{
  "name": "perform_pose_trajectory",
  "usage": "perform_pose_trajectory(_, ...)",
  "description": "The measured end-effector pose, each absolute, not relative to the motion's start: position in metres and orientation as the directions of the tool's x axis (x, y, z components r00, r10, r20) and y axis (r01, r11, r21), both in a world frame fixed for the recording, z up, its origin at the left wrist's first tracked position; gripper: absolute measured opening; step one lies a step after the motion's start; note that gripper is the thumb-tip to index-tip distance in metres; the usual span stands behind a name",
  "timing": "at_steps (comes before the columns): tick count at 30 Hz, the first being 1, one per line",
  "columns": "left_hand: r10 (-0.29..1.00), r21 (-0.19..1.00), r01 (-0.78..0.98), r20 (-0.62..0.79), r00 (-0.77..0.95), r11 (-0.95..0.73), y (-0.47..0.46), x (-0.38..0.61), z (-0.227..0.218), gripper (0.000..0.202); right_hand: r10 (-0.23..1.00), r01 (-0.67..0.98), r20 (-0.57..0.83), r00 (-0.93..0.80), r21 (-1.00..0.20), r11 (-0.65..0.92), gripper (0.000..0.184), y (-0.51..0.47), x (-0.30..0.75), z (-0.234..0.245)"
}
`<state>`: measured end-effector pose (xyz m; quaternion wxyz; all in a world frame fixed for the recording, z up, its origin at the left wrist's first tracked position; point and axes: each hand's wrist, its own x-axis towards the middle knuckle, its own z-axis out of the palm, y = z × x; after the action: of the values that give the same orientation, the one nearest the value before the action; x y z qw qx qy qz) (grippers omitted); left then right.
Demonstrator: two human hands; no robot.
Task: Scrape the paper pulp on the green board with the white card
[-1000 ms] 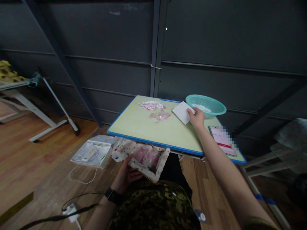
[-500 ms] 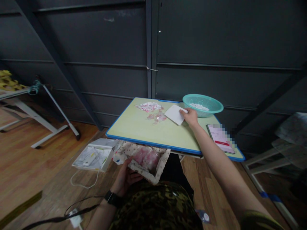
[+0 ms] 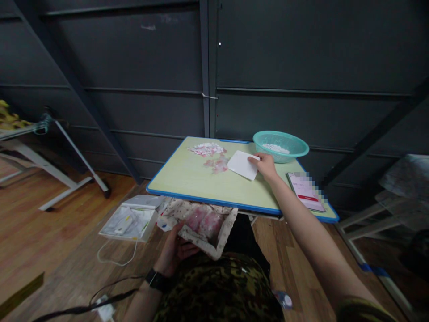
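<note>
Right grip pinches white card; left grip holds spotted container.

Ylw tbl has pink-wht pile, pink smear, grn basin & phone.

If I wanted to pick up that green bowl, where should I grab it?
Probably by the rim of the bowl, at its right side, coming from the right. The rim spreads wide, offering fingers an edge, while the right hand and card crowd its near left and the wall stands behind. Best kept level: white bits lie inside.
</note>
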<state>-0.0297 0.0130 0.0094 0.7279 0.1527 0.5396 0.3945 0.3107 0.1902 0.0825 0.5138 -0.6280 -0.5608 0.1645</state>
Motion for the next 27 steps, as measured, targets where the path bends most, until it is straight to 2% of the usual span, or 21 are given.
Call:
perform_pose_trajectory(6,0.732,0.639,-0.414,-0.673,0.106,0.648,0.013,-0.029,0.009,0.026,0.944,0.372,0.257,0.208,-0.913,0.167,0.05,0.177,0.294,0.09)
perform_pose_trajectory(14,0.73,0.64,-0.404,-0.674,0.111,0.653,0.013,-0.029,0.011,0.029,0.971,0.369,0.235,0.037,-0.907,0.206,0.055,0.178,0.286,0.082)
perform_pose_trajectory(20,0.738,0.65,-0.393,-0.663,0.125,0.65,0.013,-0.03,0.005,0.029,0.979,0.34,0.201,0.023,-0.923,0.181,0.056,0.173,0.281,0.087)
perform_pose_trajectory(25,0.737,0.645,-0.403,-0.664,0.124,0.649,0.012,-0.03,0.005,0.03,0.973,0.349,0.204,0.105,-0.924,0.156,0.057,0.172,0.282,0.089)
perform_pose_trajectory(27,0.735,0.642,-0.404,-0.666,0.128,0.652,0.012,-0.029,0.006,0.029,0.978,0.362,0.19,0.089,-0.921,0.147,0.056,0.172,0.283,0.089)
